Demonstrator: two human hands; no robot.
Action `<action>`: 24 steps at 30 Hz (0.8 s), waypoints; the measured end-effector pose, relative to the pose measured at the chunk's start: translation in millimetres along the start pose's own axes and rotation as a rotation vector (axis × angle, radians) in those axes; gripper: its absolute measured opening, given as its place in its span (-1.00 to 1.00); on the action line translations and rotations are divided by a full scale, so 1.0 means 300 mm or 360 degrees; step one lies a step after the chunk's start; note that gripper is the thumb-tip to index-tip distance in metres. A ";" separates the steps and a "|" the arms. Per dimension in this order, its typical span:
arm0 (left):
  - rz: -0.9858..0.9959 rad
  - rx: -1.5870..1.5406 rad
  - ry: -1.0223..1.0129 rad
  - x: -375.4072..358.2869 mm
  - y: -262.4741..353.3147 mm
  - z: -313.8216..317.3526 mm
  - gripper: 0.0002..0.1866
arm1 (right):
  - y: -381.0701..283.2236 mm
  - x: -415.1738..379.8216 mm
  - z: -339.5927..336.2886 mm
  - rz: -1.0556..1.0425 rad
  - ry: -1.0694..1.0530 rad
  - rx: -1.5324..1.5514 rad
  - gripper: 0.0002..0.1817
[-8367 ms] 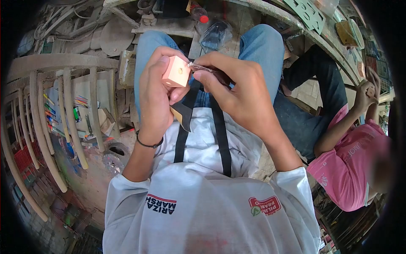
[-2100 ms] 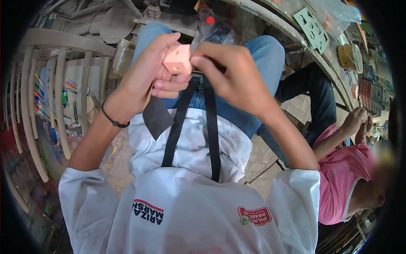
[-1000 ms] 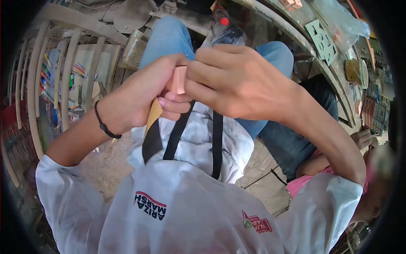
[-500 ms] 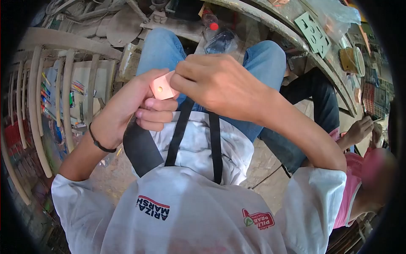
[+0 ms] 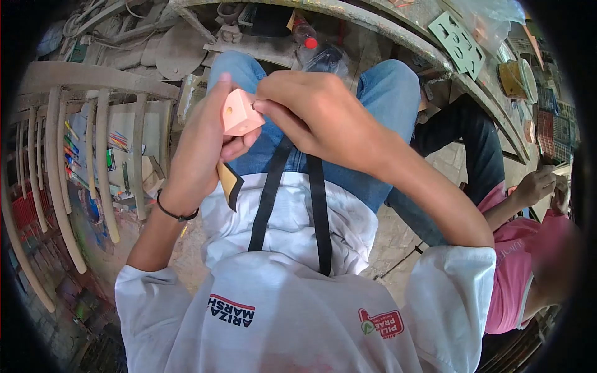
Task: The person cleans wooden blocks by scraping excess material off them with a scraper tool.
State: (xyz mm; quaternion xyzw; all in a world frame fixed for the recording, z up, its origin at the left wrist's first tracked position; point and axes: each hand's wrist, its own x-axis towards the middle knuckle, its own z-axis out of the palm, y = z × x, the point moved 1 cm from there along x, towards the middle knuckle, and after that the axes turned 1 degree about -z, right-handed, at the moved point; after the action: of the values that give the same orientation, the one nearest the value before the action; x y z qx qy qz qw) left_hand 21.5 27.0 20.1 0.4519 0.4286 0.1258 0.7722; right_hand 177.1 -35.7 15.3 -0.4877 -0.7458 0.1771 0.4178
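- So the pink block (image 5: 240,114) sits up in front of my chest, pinched in my left hand (image 5: 202,146): thumb up along its far-left edge, fingers curled underneath. One face has a small dark hole in it.
- My right hand (image 5: 314,115) comes in from the right, fingertips pinched together and pressing on the block's top right corner. If there's anything between those fingertips I can't tell, it's too small to make out.
- Also tucked in the left hand, just below the block, is a folded bit of sandpaper (image 5: 229,181), tan on one side and dark on the other, hanging down past the palm.
- Under both hands: my jeans, the white apron and its black straps (image 5: 319,211).
- Left of the left hand, a rack of curved wooden slats (image 5: 102,174) with colored pencils behind.
- Beyond the hands, a plastic bottle with a red cap (image 5: 309,43).
- Well off to the right of my right hand, another person in a pink shirt (image 5: 525,248) busy with their own hands.
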 end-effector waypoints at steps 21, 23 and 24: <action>0.0473 0.0469 -0.0350 -0.032 -0.025 -0.007 -0.85 | -0.037 -0.043 -0.047 0.0604 -0.0180 0.0303 -0.90; 0.0326 0.0545 -0.0441 -0.038 -0.015 -0.034 -0.82 | -0.039 -0.049 -0.043 0.0424 -0.0148 0.0333 -0.90; 0.0362 0.0541 -0.0473 -0.039 -0.017 -0.042 -0.81 | -0.046 -0.046 -0.042 0.0425 -0.0145 0.0332 -0.90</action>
State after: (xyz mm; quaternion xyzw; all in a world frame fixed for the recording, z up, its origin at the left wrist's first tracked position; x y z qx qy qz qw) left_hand 3.6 24.7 19.6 0.6340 0.2718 0.0702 0.7206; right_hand 181.5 -56.1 25.7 -0.5280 -0.6700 0.3295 0.4046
